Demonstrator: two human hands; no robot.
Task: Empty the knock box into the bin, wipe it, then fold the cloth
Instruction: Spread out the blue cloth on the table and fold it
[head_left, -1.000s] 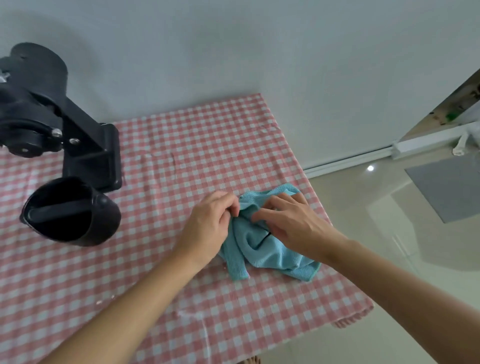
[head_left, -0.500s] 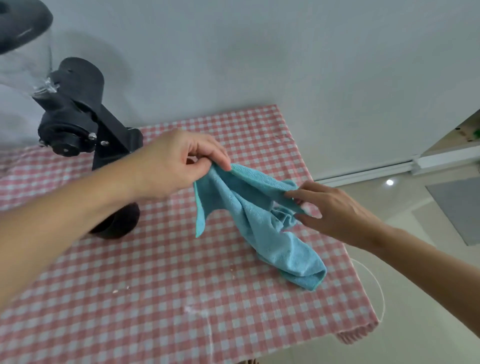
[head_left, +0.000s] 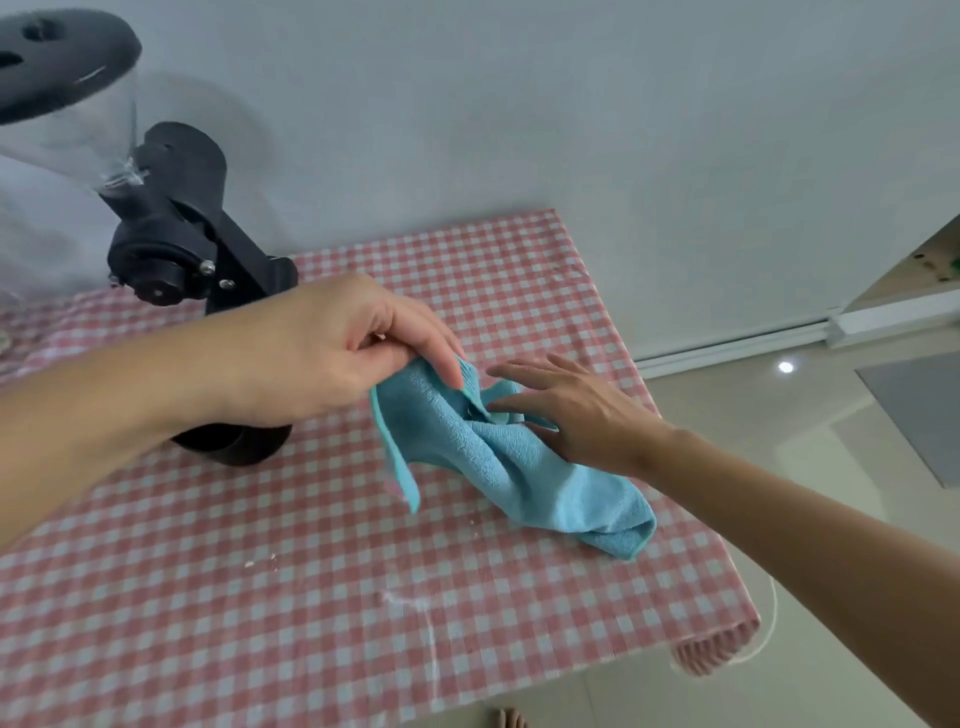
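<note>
A crumpled light-blue cloth (head_left: 498, 467) hangs from my left hand (head_left: 332, 353), which pinches its upper corner above the table. The cloth's lower end trails onto the pink checked tablecloth (head_left: 260, 597). My right hand (head_left: 576, 415) is to the right of the cloth with fingers spread, its fingertips touching the folds near the top; it grips nothing. The black knock box (head_left: 234, 441) stands on the table behind my left forearm, mostly hidden by it.
A black coffee grinder (head_left: 171, 234) with a clear hopper (head_left: 67, 114) stands at the back left against the white wall. The table's right edge drops to a pale floor (head_left: 779, 467). A few crumbs and a white smear (head_left: 410, 603) lie near the front.
Both hands lifted the cloth off the table. Since then my right hand has let go of its fold and opened, while my left hand still holds the corner up.
</note>
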